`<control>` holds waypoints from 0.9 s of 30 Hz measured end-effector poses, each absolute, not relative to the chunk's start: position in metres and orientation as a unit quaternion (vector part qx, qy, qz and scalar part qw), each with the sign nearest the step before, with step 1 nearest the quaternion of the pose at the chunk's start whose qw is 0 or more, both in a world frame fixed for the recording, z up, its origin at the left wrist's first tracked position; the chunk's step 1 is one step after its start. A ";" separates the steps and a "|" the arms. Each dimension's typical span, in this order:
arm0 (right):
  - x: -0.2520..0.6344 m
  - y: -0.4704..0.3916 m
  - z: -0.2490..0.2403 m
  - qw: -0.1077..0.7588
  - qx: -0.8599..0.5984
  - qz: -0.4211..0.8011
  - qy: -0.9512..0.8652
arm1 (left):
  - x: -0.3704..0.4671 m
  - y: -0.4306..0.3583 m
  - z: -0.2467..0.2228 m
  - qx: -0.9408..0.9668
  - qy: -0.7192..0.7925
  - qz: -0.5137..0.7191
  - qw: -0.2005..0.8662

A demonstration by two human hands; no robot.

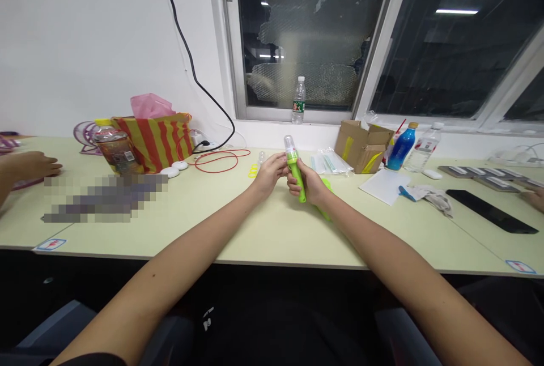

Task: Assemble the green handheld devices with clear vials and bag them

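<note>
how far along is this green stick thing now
Looks done: clear domed plastic top is on the bright green plastic handle. In hand: right hand grips the handle; left hand has fingers near the joint. Possibly left to do: separate lime-green plastic piece by the right wrist; its role is unclear.

There are one held wand (pixel 301 183), four bottles (pixel 298 102), two white discs (pixel 170 172).

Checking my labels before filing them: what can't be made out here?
All in the head view:
- Second green thing: partly hidden by the right hand and wrist.
- Dark thing at left: pixelated.
- Another person's hand, far right: cut off by the edge.
- Left table-edge sticker: print too small.
</note>
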State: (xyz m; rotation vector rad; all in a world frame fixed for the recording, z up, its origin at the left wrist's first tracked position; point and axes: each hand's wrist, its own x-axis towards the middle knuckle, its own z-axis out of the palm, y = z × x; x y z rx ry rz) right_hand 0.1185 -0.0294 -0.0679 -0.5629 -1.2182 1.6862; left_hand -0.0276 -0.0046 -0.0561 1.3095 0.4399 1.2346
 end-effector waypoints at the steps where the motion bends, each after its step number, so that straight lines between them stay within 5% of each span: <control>1: 0.121 -0.028 -0.068 0.479 -0.239 0.680 -0.502 | -0.027 -0.004 -0.058 0.575 0.197 0.529 0.593; 11: 0.113 -0.036 -0.065 0.438 -0.263 0.673 -0.536 | -0.026 0.002 -0.071 0.595 0.224 0.551 0.542; 18: 0.177 -0.008 -0.045 0.599 -0.297 0.578 -0.469 | 0.009 0.029 -0.074 0.779 0.306 0.464 0.289; 27: 0.229 0.004 -0.054 0.700 -0.349 0.480 -0.398 | 0.128 0.065 -0.054 0.828 0.495 0.208 0.160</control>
